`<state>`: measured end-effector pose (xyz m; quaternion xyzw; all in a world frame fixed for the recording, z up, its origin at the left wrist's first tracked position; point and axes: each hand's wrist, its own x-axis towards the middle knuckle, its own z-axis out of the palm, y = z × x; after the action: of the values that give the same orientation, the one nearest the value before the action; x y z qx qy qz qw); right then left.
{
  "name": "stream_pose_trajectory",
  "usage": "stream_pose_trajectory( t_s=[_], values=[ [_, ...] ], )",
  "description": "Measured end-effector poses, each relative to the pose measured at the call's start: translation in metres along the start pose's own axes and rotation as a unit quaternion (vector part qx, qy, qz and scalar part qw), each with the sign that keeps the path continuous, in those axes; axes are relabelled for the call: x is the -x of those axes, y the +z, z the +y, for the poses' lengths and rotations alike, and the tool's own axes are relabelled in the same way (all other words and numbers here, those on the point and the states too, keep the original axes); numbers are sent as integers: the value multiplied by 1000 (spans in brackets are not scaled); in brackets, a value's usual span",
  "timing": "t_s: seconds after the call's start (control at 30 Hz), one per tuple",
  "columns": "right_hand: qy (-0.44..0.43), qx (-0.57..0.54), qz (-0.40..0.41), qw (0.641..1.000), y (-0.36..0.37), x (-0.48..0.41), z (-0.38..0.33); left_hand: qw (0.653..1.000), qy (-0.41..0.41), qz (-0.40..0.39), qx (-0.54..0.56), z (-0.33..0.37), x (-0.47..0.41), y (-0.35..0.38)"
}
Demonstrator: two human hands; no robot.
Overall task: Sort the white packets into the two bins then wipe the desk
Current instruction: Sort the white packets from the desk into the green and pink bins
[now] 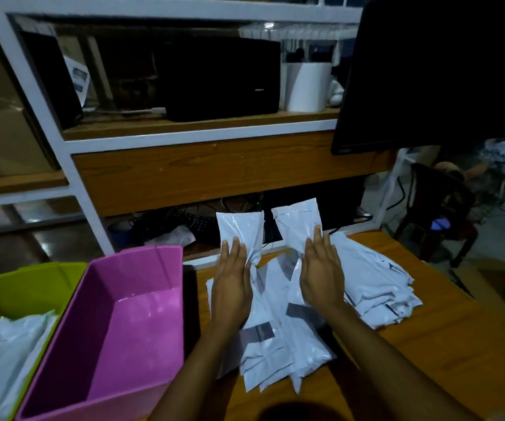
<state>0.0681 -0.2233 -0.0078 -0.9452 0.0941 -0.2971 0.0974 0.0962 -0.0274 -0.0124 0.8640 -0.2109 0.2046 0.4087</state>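
Head cam: both hands are up over the middle of the wooden desk (433,354), backs toward the camera.

The left hand (232,288) holds the left packet (240,227), which stands upright past the fingertips toward 12 o'clock. The fingers lie close together and fairly straight along the near face. The plastic is bunched in at the thumb side, so it's pinched, though the thumb itself is mostly hidden.

The right hand (321,278) has the same sort of grip on the right packet (297,220), fingers together, thumb out of sight behind the plastic. That packet leans a bit toward 11 o'clock. The two held packets sit just beside each other with a thin gap between them.

Right under the hands is a loose pile of packets (278,344) spilling toward 6 o'clock. At 3 o'clock from the right hand there's a flatter stack (376,284) on the desk.

The pink bin (142,268) sits at 8 o'clock in the frame. The green bin (23,279) is pressed against its 9 o'clock side and has binned packets (11,360) lying in it.

Further back are a dark monitor (439,71) at 1 o'clock, a black box (221,77) on the shelf at 12, a white roll (309,86) beside it, and a dark chair (439,208) at 3 o'clock.
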Motion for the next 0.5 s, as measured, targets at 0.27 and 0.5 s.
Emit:
stream_pose_trajectory(
  t_s=[0.27,0.5],
  values=[
    [34,-234,84,968,-58,68,-83,1000,19,6,7,21,41,-83],
    [22,-334,75,939,-90,124,-140,997,-34,68,-17,4,105,-154]
  ],
)
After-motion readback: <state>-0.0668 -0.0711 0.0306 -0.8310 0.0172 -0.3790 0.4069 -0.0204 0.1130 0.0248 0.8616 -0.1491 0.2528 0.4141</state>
